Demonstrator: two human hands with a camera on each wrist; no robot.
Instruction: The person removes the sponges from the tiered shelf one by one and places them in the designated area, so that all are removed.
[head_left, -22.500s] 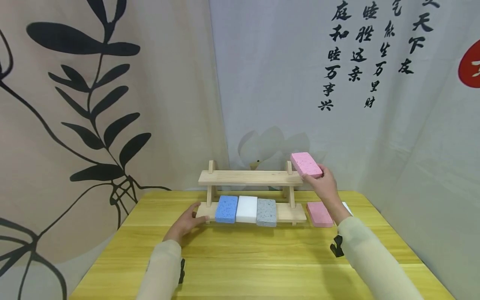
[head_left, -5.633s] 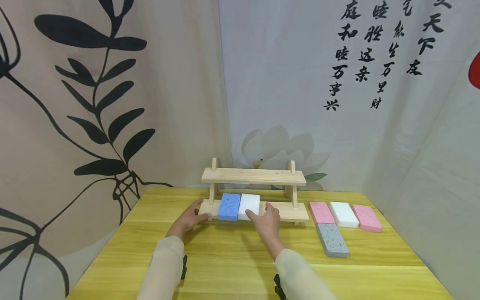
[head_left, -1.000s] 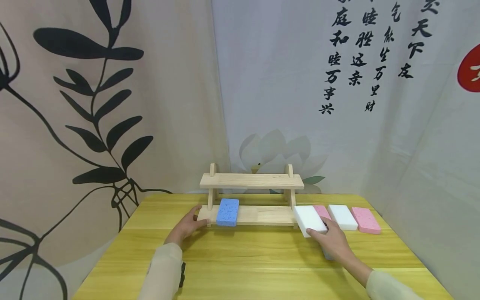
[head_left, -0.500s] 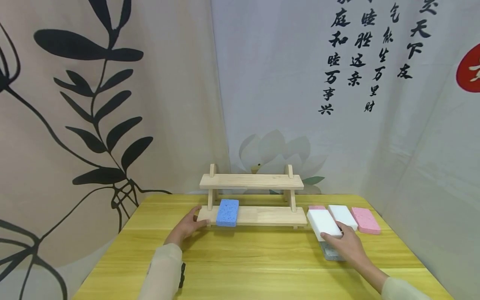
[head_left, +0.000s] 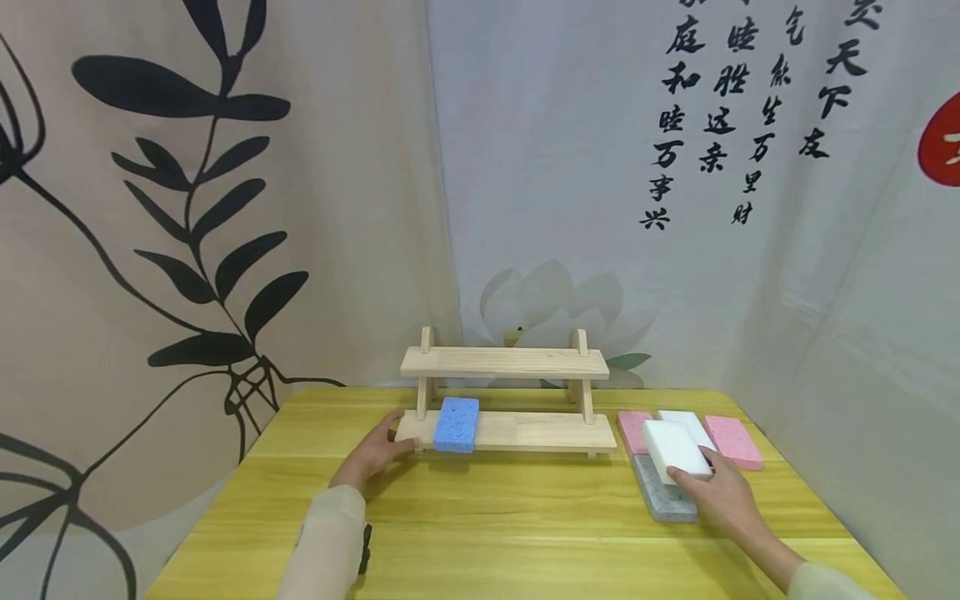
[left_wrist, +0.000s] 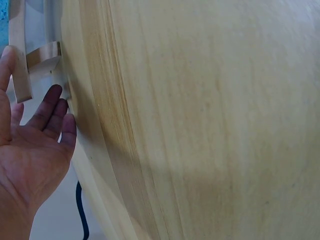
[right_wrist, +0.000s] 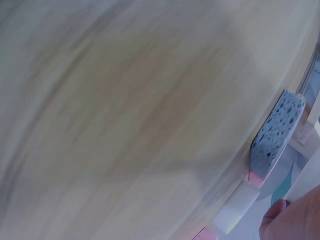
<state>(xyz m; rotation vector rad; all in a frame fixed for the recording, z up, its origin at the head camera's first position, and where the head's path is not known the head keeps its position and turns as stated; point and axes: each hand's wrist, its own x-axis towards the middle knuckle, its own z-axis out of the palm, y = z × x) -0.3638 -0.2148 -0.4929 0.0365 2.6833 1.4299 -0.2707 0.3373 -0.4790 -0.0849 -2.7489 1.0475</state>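
My right hand (head_left: pixel 723 496) grips a white sponge (head_left: pixel 675 448) by its near right edge, above the grey sponge (head_left: pixel 663 496) on the table. In the right wrist view only part of that hand (right_wrist: pixel 290 220) shows at the corner, near the speckled grey sponge (right_wrist: pixel 277 132). My left hand (head_left: pixel 372 454) holds the left end of the two-tier wooden rack (head_left: pixel 540 429), thumb at the front and fingers behind. The left wrist view shows that hand (left_wrist: pixel 35 150) around the shelf end (left_wrist: pixel 21 75). A blue sponge (head_left: pixel 456 425) lies on the lower shelf.
Right of the rack lie a pink sponge (head_left: pixel 633 429), a second white sponge (head_left: pixel 690 425) partly covered from view, and another pink sponge (head_left: pixel 733 442). The upper shelf (head_left: pixel 504 362) carries nothing. A printed curtain (head_left: pixel 360 208) hangs behind the wooden table (head_left: pixel 480 517).
Earlier the grey and white sponges left the lower shelf; the grey one lies on the table. Over the last second the white sponge in my right hand has moved right. My left hand stays put.
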